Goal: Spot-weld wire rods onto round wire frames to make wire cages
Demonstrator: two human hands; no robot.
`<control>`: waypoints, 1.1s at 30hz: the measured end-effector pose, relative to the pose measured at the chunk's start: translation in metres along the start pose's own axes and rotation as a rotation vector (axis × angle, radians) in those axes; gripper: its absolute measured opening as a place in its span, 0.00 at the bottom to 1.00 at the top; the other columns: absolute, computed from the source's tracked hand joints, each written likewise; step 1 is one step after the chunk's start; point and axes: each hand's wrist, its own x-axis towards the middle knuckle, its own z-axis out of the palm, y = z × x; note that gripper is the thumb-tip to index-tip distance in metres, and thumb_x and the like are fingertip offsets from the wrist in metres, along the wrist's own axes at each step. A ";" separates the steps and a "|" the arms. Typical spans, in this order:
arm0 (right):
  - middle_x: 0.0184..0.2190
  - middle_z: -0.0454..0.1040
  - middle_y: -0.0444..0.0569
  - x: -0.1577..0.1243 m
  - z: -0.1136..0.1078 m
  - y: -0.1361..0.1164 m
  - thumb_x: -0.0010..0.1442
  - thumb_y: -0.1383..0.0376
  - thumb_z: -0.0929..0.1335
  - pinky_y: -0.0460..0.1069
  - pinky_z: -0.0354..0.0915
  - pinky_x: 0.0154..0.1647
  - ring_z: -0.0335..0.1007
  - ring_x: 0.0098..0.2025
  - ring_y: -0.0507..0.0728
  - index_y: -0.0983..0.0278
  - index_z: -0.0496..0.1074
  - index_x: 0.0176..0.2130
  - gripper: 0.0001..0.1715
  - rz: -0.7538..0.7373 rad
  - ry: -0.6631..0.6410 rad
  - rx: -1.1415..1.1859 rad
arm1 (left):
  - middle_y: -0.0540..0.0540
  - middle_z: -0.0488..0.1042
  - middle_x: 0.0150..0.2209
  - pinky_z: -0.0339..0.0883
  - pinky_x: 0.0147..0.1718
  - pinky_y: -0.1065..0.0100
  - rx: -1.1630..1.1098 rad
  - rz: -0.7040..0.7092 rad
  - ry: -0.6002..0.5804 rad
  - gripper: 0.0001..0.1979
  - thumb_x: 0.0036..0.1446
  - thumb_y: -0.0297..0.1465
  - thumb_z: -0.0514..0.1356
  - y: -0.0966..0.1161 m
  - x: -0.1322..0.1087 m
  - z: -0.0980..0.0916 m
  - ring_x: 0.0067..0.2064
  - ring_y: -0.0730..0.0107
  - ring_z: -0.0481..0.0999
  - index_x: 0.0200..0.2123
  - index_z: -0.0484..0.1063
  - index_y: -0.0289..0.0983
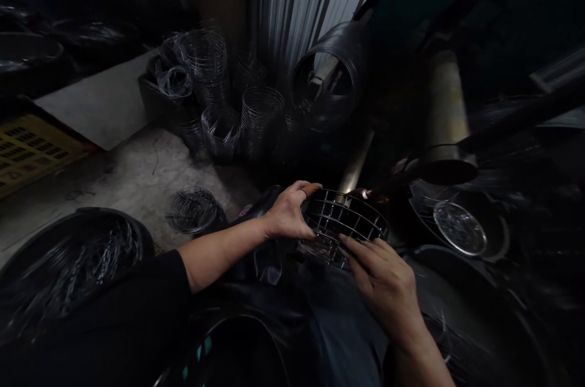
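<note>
A round wire basket [343, 216] with a grid of thin metal wires is held in front of my lap. My left hand [290, 211] grips its left side, thumb below and fingers over the rim. My right hand [384, 268] is at the near right side, its fingers held together against the wires; the fingertips' exact grip is partly hidden. Just beyond the basket, a metal bar [359, 167] reaches down toward it. A small bright orange spot [364, 194] shows on the dark machine part beside that bar.
Stacks of wire rings [262, 110] stand behind on the floor. A wire coil [192, 210] lies to the left, near a tub of wire pieces [86, 259]. On the right are a thick metal cylinder [448, 113] and a dark basin [457, 283]. A yellow crate [36, 146] sits far left.
</note>
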 end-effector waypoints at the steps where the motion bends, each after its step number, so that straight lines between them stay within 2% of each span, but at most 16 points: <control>1: 0.35 0.78 0.48 0.002 -0.001 0.003 0.62 0.71 0.64 0.51 0.67 0.39 0.73 0.31 0.53 0.64 0.74 0.44 0.12 0.000 -0.004 0.006 | 0.43 0.64 0.51 0.67 0.53 0.62 0.002 -0.005 0.006 0.45 0.28 0.36 0.72 0.000 0.002 0.001 0.50 0.57 0.71 0.55 0.65 0.37; 5: 0.31 0.77 0.47 0.005 -0.002 0.010 0.61 0.71 0.64 0.49 0.68 0.33 0.71 0.29 0.53 0.63 0.75 0.43 0.13 0.045 -0.042 0.045 | 0.43 0.64 0.52 0.67 0.53 0.62 0.005 -0.003 0.027 0.45 0.28 0.34 0.72 -0.002 0.009 0.004 0.51 0.57 0.71 0.55 0.65 0.36; 10: 0.32 0.77 0.48 0.010 -0.001 0.016 0.60 0.72 0.65 0.50 0.68 0.35 0.72 0.32 0.54 0.64 0.75 0.43 0.13 0.037 0.028 0.040 | 0.42 0.64 0.52 0.67 0.53 0.62 -0.029 -0.026 0.024 0.46 0.28 0.36 0.72 -0.002 0.017 0.006 0.51 0.56 0.70 0.55 0.66 0.35; 15: 0.32 0.78 0.47 0.019 -0.002 0.026 0.61 0.70 0.65 0.50 0.68 0.33 0.72 0.30 0.54 0.62 0.76 0.42 0.12 0.060 0.022 0.045 | 0.43 0.65 0.52 0.67 0.53 0.62 -0.043 -0.050 0.037 0.45 0.27 0.35 0.73 -0.004 0.028 0.008 0.50 0.57 0.71 0.54 0.66 0.37; 20: 0.33 0.78 0.48 0.017 0.000 0.031 0.61 0.69 0.65 0.52 0.69 0.39 0.73 0.33 0.55 0.61 0.76 0.42 0.11 0.079 0.026 0.065 | 0.43 0.66 0.51 0.68 0.51 0.61 -0.066 -0.045 0.022 0.48 0.24 0.38 0.74 -0.008 0.032 0.009 0.49 0.57 0.72 0.54 0.67 0.37; 24: 0.34 0.78 0.48 0.019 0.002 0.034 0.61 0.69 0.66 0.51 0.68 0.36 0.73 0.32 0.55 0.62 0.76 0.42 0.11 0.074 0.029 0.058 | 0.43 0.66 0.50 0.69 0.50 0.62 -0.080 -0.042 0.026 0.45 0.26 0.38 0.73 -0.008 0.037 0.009 0.47 0.59 0.72 0.53 0.68 0.36; 29: 0.33 0.78 0.49 0.032 0.007 0.046 0.62 0.67 0.67 0.51 0.68 0.37 0.73 0.31 0.55 0.64 0.77 0.40 0.09 0.069 0.091 -0.011 | 0.42 0.67 0.49 0.67 0.52 0.60 -0.053 -0.096 0.040 0.47 0.23 0.39 0.74 -0.008 0.056 0.008 0.48 0.57 0.72 0.53 0.68 0.35; 33: 0.36 0.77 0.49 0.026 0.004 0.038 0.61 0.67 0.68 0.49 0.67 0.37 0.72 0.33 0.54 0.63 0.75 0.46 0.12 0.223 0.226 0.025 | 0.41 0.67 0.50 0.68 0.51 0.61 -0.065 -0.130 0.027 0.51 0.21 0.39 0.75 -0.013 0.061 0.010 0.49 0.57 0.71 0.54 0.67 0.33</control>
